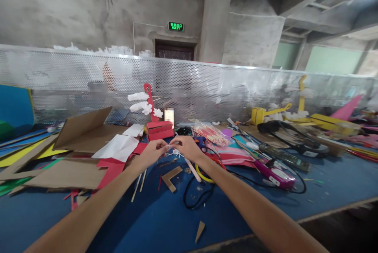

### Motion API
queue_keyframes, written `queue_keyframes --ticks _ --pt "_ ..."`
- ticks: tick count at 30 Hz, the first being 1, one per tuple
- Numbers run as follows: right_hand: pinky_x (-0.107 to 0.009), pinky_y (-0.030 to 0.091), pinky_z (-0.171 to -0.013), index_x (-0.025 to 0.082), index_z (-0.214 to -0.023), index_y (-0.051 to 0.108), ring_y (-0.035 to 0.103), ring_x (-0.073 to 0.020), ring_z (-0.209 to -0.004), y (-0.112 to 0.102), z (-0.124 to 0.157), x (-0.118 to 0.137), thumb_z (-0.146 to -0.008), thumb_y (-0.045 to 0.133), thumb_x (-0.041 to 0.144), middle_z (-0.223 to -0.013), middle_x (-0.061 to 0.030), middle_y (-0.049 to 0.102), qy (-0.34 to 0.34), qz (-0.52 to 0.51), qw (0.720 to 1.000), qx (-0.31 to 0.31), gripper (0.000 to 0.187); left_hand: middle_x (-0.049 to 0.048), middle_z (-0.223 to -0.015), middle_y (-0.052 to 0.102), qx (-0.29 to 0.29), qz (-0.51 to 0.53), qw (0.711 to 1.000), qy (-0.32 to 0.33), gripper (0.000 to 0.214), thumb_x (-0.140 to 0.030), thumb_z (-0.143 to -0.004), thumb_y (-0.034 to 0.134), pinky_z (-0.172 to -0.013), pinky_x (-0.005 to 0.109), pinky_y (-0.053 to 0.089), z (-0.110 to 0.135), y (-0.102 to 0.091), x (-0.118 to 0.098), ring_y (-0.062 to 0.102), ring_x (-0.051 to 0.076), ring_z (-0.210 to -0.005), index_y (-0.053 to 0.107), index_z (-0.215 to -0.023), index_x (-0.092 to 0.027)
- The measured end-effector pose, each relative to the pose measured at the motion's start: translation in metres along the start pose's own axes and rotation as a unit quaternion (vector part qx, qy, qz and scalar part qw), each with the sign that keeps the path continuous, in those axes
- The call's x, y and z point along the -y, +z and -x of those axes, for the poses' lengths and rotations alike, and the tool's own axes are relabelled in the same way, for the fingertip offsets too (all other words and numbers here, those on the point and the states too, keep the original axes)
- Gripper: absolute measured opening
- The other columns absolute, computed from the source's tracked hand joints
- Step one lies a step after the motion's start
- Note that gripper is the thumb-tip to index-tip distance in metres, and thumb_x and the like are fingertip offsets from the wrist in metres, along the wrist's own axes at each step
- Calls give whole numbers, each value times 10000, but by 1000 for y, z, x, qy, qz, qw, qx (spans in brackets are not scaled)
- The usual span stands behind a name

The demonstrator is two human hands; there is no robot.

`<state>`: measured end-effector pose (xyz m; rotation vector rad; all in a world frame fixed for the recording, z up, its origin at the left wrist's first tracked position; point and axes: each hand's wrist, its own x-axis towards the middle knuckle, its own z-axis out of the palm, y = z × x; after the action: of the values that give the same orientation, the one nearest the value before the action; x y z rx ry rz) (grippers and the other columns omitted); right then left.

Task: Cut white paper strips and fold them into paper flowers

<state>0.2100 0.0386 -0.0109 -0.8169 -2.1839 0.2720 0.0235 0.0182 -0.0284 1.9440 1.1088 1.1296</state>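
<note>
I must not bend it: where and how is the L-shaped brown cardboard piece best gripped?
Grip the cardboard piece probably by its nearer leg, coming from the near side, pinching its long edges from above: it lies flat on the blue tabletop, and that leg points to the near side.

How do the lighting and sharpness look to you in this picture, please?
Head view: pale glare on the perforated metal panel; a bright patch at the upper right, deep shadow at the lower right; wide-angle stretch in the forearms; detail between the left hand and right hand too soft to identify.
</note>
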Motion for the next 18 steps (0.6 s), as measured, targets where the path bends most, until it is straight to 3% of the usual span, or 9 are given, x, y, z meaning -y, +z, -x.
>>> queue_keyframes --ticks 7,12,18 --pt "-242 401 -716 174 -825 704 615 -161 -770 -2 -3 2 -828 613 234 -816 -48 700 -10 74 997 10 109 8 -654 592 2 0 1000 9 327 -458 -796 545 -507 212 415 -1 -1 2 555 129 -569 608 -812 -137" --pt "-215 429 -615 151 -805 666 614 -129 -616 1 0 -1 -880 522 268 -679 -28 673 30 -44 998 26 200 11 -633 592 -2 -27 999 23 317 -443 -802 538 -508 217 411 0 -3 -1 557 138 -571 615 -822 -137" --pt "-231 474 -629 134 -827 680 624 -145 -660 5 -1 -6 -793 617 301 -738 -42 684 50 -141 989 9 181 26 -679 619 -8 -43 999 21 336 -462 -800 530 -523 224 429 -1 -4 -2 573 143 -582 614 -826 -137"
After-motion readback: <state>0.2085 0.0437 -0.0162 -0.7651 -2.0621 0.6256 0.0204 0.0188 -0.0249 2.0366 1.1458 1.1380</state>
